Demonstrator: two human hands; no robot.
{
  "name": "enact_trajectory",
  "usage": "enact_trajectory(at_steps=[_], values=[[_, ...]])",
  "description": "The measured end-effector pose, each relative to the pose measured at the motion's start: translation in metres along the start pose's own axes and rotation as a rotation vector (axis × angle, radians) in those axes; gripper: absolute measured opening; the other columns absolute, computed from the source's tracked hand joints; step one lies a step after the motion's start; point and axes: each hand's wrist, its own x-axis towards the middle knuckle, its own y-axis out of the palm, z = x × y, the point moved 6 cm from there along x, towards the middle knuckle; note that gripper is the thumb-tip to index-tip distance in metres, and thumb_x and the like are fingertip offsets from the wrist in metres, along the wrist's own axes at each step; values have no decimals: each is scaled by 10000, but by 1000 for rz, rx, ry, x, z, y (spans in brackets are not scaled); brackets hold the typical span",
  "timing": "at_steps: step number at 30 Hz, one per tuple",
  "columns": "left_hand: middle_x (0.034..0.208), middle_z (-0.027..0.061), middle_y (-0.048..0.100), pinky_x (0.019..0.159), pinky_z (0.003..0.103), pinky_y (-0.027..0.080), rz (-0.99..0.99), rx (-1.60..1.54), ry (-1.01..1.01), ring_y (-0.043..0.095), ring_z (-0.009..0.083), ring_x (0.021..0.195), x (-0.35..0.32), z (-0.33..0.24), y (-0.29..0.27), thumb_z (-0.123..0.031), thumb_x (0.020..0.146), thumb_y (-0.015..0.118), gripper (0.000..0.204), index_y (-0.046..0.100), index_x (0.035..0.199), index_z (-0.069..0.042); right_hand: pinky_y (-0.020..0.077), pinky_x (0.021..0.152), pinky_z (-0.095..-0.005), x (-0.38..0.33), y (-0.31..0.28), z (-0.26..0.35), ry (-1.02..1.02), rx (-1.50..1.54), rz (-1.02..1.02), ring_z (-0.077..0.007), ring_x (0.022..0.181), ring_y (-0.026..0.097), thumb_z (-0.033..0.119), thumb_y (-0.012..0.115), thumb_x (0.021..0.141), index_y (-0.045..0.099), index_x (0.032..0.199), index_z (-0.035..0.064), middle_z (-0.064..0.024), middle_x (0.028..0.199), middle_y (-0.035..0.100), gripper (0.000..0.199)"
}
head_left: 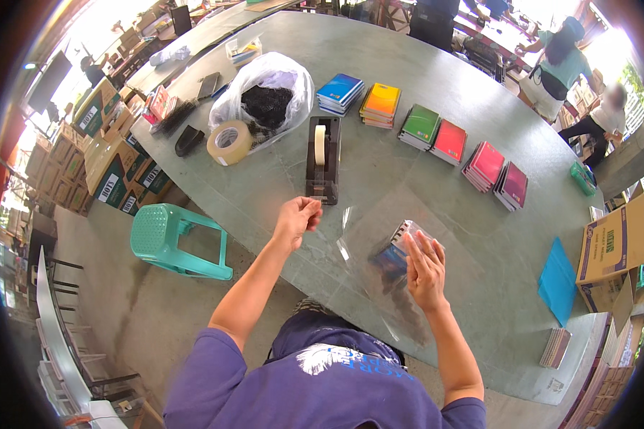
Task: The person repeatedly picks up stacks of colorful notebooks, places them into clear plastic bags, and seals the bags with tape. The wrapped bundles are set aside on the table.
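Observation:
My left hand [298, 223] is closed in a pinch at the near end of a dark tape dispenser [313, 170], on what looks like the loose end of its tape. A pale roll [320, 145] sits in the dispenser. My right hand [426, 270] lies flat, fingers stretched, on a clear plastic bag [368, 236] on the table. Inside the bag is a spiral notebook [391, 259] with a dark blue cover, partly hidden under that hand.
Stacks of blue [341, 94], yellow [381, 104], green [420, 124] and red notebooks [449, 141] line the grey table [279, 168]. A white plastic bag [293, 71] and a wide tape roll [229, 142] stand left. A green stool [166, 232] is beside the table. People are beyond.

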Motion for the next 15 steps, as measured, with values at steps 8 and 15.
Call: enact_trajectory(at_steps=[8,15], values=[[696,17,651,565,249,463,369,10,96,581,94,606,-89,-32,64,-163,869,628,140,661,809,-40,309,1044,-371,2,0,-4,31,66,24,-202,1233,471,78,502,900,419,1334,38,-44,1267,562,444],[602,37,605,482,259,413,274,67,225,517,66,535,-122,-26,144,-198,812,703,223,619,715,-15,264,1070,-397,2,-2,-5,40,180,156,-229,1276,420,45,542,806,346,1373,28,-68,1326,508,599]])
